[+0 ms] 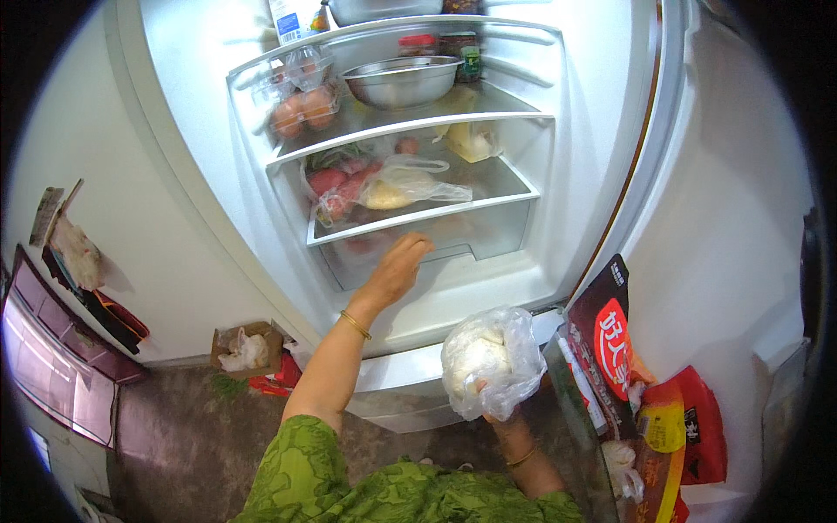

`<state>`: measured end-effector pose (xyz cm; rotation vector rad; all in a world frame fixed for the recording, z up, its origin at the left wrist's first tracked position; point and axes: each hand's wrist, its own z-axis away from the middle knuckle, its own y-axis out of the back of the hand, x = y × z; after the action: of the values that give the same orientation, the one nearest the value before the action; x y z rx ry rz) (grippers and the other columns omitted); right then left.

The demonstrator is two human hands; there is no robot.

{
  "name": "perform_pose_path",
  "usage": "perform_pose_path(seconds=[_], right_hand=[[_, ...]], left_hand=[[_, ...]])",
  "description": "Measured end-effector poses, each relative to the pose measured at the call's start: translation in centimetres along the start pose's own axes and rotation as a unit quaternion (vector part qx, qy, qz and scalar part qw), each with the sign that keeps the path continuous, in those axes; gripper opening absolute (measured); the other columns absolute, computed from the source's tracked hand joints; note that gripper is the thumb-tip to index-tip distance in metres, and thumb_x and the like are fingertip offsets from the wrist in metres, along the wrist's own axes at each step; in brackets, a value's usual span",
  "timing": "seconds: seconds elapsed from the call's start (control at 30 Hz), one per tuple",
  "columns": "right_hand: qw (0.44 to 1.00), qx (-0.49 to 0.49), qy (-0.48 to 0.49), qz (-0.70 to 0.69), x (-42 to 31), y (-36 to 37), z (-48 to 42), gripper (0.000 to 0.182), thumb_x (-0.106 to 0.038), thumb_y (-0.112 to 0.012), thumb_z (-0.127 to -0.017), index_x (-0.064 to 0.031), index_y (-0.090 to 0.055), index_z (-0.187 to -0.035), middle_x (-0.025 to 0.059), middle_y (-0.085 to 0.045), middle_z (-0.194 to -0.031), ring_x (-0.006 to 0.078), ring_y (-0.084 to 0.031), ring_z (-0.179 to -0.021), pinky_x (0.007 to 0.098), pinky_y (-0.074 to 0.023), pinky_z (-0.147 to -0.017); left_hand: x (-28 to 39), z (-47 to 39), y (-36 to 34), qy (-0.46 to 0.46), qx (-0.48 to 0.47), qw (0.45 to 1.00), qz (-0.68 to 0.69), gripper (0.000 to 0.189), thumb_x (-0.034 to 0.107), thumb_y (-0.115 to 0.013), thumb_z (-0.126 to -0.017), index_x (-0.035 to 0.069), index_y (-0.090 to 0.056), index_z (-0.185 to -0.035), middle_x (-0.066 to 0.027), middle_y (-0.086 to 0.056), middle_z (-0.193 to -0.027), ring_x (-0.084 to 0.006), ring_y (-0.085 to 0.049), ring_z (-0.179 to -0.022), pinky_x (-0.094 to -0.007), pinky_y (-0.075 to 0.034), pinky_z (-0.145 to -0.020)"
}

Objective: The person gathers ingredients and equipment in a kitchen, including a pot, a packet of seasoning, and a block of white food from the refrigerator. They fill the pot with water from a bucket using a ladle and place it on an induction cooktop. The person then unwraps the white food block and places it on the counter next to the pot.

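Observation:
A refrigerator stands open before me. My left hand [397, 267] is raised in front of the clear bottom drawer [497, 229], just below the edge of the lowest glass shelf; its fingers are bent, and whether they touch the drawer front I cannot tell. My right hand [482, 387], mostly hidden, holds a clear plastic bag [492, 363] with something white and rounded inside, over the fridge's lower sill. On the lowest shelf lie a bag with pale yellow food [386, 195], a bag with reddish items [330, 183] and another yellowish bag [472, 142].
The shelf above holds eggs in a clear carton [304, 111], a steel bowl [405, 82] and jars [417, 46]. At right, the open door's rack holds food packets [611, 340]. A cardboard box [245, 353] with a plastic bag sits on the floor at left.

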<state>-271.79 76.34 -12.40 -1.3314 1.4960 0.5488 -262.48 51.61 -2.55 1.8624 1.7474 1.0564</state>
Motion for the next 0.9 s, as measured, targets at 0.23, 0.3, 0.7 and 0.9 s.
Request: perform_pose_path(seconds=[0.23,0.3,0.7,0.9], right_hand=[[0.999,0.022,0.013,-0.022,0.0,-1.0,-0.2,0.063,-0.022,-0.064,-0.080,-0.0040,-0.032,-0.131,0.0100,-0.044,-0.125,0.0224,-0.045,-0.114,0.0364,-0.0414,-0.093],[0.997,0.042,0.021,-0.055,0.2,-1.3,-0.7,0.062,-0.022,-0.064,-0.080,-0.0038,-0.032,-0.130,0.0099,-0.044,-0.124,0.0222,-0.045,-0.113,0.0364,-0.0414,-0.093],[0.989,0.042,0.050,0.131,-0.2,-7.0,0.6,0.046,-0.016,-0.061,-0.080,-0.0026,-0.043,-0.120,0.0071,-0.053,-0.111,0.0185,-0.052,-0.101,0.0336,-0.0421,-0.088],[0.968,0.034,-0.149,-0.199,0.0,-8.5,3.1,0.057,-0.014,-0.060,-0.082,-0.0031,-0.033,-0.131,0.0084,-0.047,-0.120,0.0192,-0.047,-0.109,0.0326,-0.0382,-0.093]], left_hand=[[1.2,2.3,0.7,0.052,-0.147,0.976,0.154,0.062,0.014,-0.061,-0.077,0.007,-0.033,-0.132,-0.0152,-0.031,-0.137,-0.0315,-0.032,-0.126,-0.0374,-0.029,-0.103],[4.0,3.7,2.1,0.054,-0.219,0.940,0.256,0.085,0.029,-0.068,-0.074,0.010,-0.020,-0.140,-0.0148,-0.017,-0.146,-0.0297,-0.019,-0.133,-0.0387,-0.019,-0.108],[12.1,8.6,4.9,-0.085,-0.128,0.966,0.207,0.103,0.050,-0.072,-0.062,0.011,-0.017,-0.141,-0.0247,-0.017,-0.140,-0.0408,-0.019,-0.130,-0.0465,-0.019,-0.106],[11.9,9.9,5.2,-0.099,-0.161,0.948,0.257,0.081,0.037,-0.075,-0.066,0.010,-0.038,-0.132,-0.0147,-0.045,-0.118,-0.0337,-0.041,-0.110,-0.0431,-0.030,-0.096]])
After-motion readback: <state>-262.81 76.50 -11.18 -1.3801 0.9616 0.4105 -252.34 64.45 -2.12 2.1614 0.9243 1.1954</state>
